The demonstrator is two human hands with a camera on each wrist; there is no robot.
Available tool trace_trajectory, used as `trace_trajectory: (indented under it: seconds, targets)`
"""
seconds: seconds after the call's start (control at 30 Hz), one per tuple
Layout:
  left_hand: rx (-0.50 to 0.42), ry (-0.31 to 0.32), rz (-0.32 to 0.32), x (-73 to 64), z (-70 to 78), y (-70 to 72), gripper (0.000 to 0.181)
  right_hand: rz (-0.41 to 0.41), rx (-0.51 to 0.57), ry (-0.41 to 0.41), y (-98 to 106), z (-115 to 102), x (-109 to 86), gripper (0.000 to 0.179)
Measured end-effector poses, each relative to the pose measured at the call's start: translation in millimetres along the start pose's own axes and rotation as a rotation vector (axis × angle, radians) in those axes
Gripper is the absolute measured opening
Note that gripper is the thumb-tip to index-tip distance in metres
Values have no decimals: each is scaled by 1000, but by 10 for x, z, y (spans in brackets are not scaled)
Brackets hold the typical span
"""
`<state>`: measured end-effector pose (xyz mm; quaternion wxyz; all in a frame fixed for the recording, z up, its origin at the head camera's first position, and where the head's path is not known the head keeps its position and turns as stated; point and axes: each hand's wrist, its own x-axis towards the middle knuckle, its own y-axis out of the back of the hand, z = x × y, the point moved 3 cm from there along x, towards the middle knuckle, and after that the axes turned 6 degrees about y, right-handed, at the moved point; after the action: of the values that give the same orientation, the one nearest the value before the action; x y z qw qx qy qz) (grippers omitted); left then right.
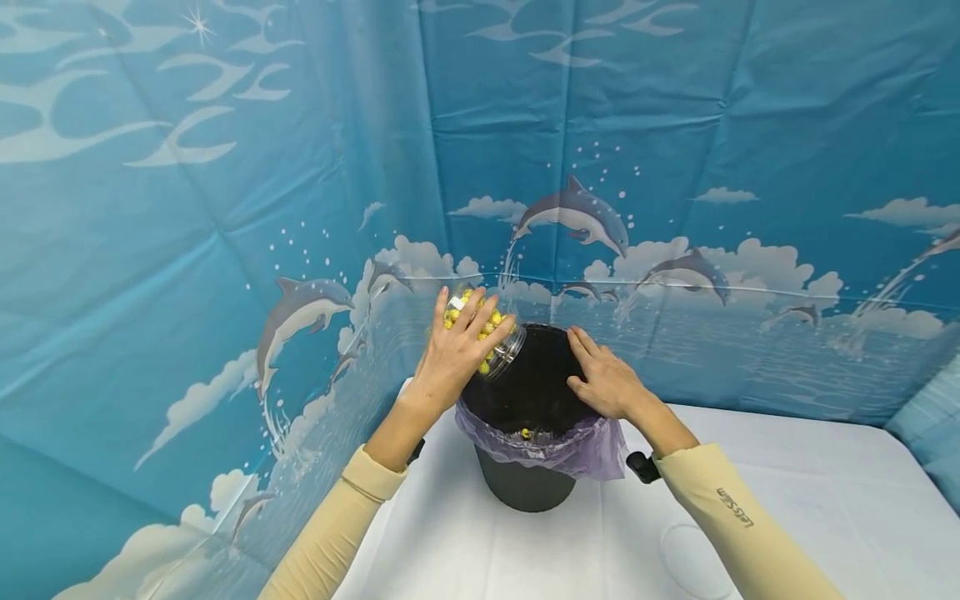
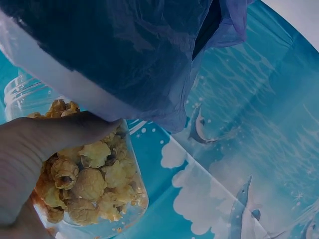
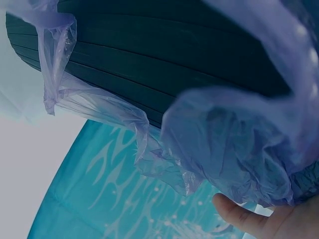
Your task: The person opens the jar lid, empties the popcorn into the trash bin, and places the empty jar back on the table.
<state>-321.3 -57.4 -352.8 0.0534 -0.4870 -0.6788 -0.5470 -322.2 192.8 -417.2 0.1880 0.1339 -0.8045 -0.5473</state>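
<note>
From where I stand, leftmost is the dolphin-print curtain (image 1: 150, 275). In front of it the left hand (image 1: 453, 358) grasps a clear jar (image 1: 507, 352), fingers spread around its side. The jar is tilted, its lidless mouth facing down and right over the bin's left rim, with plenty of popcorn (image 2: 89, 184) inside.

The dark bin (image 1: 528, 492) stands near the far left corner of the white tabletop (image 1: 795, 492), a purple bag (image 1: 600, 450) folded over its rim. A yellow bit (image 1: 527, 434) shows inside, by the front of the opening. At the right rim, the right hand (image 1: 611, 383) lies with fingers extended, not clenched; I can't tell how firmly it presses.

I'd judge the step in hand is tipping the jar into the bin. The next move seems to call for a steeper tilt, with the bin steadied.
</note>
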Motion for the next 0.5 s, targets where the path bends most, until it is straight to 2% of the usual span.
trace_trajectory:
  seconds: [0.27, 0.5]
  targets:
    - [30, -32, -15, 15, 63, -48, 69, 5, 1, -2, -10, 4, 5, 76]
    - [28, -46, 13, 18, 113, -62, 71, 4, 1, -5, -14, 14, 7, 76]
